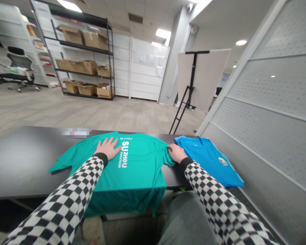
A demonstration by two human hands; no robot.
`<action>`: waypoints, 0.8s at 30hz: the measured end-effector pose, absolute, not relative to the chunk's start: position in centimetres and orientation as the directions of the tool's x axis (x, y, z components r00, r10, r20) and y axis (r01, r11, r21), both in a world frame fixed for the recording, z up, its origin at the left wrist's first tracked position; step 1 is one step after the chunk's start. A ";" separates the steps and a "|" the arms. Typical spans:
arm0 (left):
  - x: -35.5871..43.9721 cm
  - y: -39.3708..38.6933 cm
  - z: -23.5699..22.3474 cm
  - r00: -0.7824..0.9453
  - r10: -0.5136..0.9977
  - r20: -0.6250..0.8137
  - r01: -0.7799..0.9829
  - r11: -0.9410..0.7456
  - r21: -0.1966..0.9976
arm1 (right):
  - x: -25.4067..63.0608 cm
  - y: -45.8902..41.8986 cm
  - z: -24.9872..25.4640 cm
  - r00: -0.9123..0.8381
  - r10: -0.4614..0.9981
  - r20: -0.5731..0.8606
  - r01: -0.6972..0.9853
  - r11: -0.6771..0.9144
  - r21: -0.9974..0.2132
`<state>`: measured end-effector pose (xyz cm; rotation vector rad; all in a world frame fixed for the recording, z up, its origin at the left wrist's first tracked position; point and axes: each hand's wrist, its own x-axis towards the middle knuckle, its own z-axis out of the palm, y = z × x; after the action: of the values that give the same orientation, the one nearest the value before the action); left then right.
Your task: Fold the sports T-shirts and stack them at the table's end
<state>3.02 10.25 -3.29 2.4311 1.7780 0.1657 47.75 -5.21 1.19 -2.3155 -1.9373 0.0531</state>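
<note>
A green T-shirt (pixel 140 170) with white "SUZHOU MARATHON" lettering lies spread on the dark table, its lower part hanging over the near edge. My left hand (pixel 107 148) rests flat on its chest, left of the lettering, fingers spread. At the shirt's right sleeve, which looks bunched, my right hand (pixel 177 152) is closed with the fingers curled onto the green fabric. Just right of that hand sits a folded blue shirt (pixel 206 158) with a small round print.
The dark table (pixel 22 163) carries a small blurred label (pixel 76 133) at its far edge. A perforated panel (pixel 270 112) borders the right side. Beyond stand an easel board (pixel 204 75), a black rack (pixel 88 51) with cardboard boxes and an office chair (pixel 17 64).
</note>
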 end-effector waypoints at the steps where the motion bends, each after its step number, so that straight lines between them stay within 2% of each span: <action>1: 3.0 10.2 -3.3 0.302 0.953 0.013 0.940 -0.300 0.162 | 48.2 -5.1 1.5 0.175 0.983 0.047 0.980 -0.169 -0.107; 7: 3.1 10.2 -3.5 0.301 0.954 0.006 0.943 -0.298 0.146 | 47.2 -5.0 2.2 0.106 0.988 0.109 0.990 -0.095 -0.109; 10: 3.2 10.2 -3.5 0.301 0.953 0.024 0.942 -0.301 0.150 | 46.5 -5.3 1.6 0.018 0.997 0.070 0.993 -0.009 -0.122; 16: 3.4 9.8 -2.9 0.292 0.956 0.009 0.946 -0.290 0.147 | 47.9 -5.2 2.0 0.129 0.991 0.047 0.988 -0.124 -0.098; 20: 3.4 9.5 -2.5 0.289 0.957 0.000 0.946 -0.285 0.157 | 47.4 -5.0 1.5 0.106 0.987 0.118 0.987 -0.090 -0.132; 24: 3.3 9.4 -2.4 0.293 0.956 0.001 0.943 -0.290 0.165 | 46.6 -5.3 -0.8 0.125 0.992 0.029 0.979 -0.118 -0.163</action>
<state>3.33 9.40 -2.44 2.4170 1.7862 0.1499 46.59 -5.33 -0.76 -2.2449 -1.9848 0.1303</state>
